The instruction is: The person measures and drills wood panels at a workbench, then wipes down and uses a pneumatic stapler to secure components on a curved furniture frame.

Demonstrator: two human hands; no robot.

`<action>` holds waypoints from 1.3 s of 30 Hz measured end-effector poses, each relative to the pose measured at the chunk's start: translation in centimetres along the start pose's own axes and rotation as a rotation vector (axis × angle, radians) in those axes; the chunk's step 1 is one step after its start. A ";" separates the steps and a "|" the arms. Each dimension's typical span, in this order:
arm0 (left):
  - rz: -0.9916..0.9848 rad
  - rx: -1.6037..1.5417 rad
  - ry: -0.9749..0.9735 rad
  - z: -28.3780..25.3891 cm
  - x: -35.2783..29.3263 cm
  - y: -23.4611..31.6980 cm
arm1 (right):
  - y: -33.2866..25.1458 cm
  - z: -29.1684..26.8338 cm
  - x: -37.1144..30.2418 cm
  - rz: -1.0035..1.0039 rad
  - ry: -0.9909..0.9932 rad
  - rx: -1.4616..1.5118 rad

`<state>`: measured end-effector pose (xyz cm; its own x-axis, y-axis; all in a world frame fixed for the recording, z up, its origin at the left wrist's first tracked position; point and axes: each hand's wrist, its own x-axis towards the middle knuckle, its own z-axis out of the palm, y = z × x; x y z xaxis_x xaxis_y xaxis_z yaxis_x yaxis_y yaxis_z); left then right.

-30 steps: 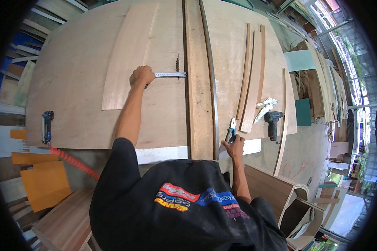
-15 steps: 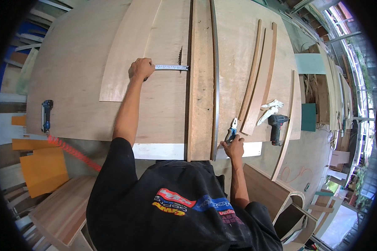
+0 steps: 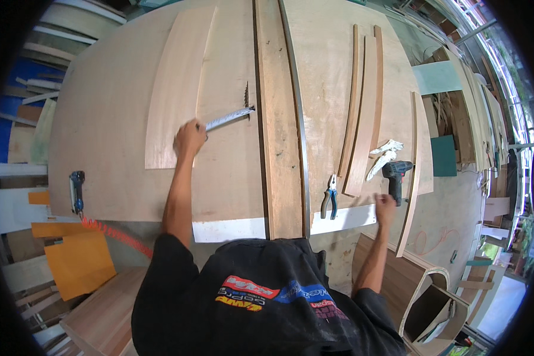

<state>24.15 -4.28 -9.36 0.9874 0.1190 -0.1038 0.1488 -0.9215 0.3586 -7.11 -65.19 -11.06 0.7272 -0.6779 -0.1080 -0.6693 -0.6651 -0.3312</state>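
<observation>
My left hand (image 3: 190, 139) grips a tape measure, most of whose case is hidden by the fingers. Its white blade (image 3: 228, 118) is drawn out to the right, with the tip beside the toothed saw blade (image 3: 247, 92) that stands up through the table. A long wooden fence (image 3: 280, 130) with a metal edge runs just right of that tip. At the table's near right edge my right hand (image 3: 385, 206) is blurred, close to the handle of a black cordless drill (image 3: 396, 184); contact between them cannot be told. Pliers (image 3: 330, 196) with blue-and-dark handles lie left of it, apart from the hand.
A wide board (image 3: 181, 89) lies under and beyond my left hand. Narrow wood strips (image 3: 365, 113) and white gloves (image 3: 382, 163) lie on the right. An air nailer (image 3: 77, 190) with a red coiled hose sits at left. One strip (image 3: 408, 202) overhangs the edge.
My right hand has left the pliers on the table and moved right toward the drill. My left hand has come nearer with the tape measure, whose blade now slants.
</observation>
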 end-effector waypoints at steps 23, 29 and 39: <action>-0.229 0.398 0.122 5.8 -17.7 -5.8 | 2.9 0.6 13.5 0.308 -0.070 -0.337; -0.317 0.114 0.177 3.4 -16.3 -7.3 | 2.4 0.1 12.3 0.217 -0.144 -0.406; -0.132 0.073 -0.073 -7.1 -8.6 -21.4 | 3.7 0.8 10.9 0.089 -0.067 -0.304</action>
<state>12.84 17.04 -9.60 0.9526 0.2166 -0.2136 0.2706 -0.9242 0.2696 -1.53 -74.76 -14.25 0.6654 -0.7223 -0.1888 -0.7384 -0.6740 -0.0237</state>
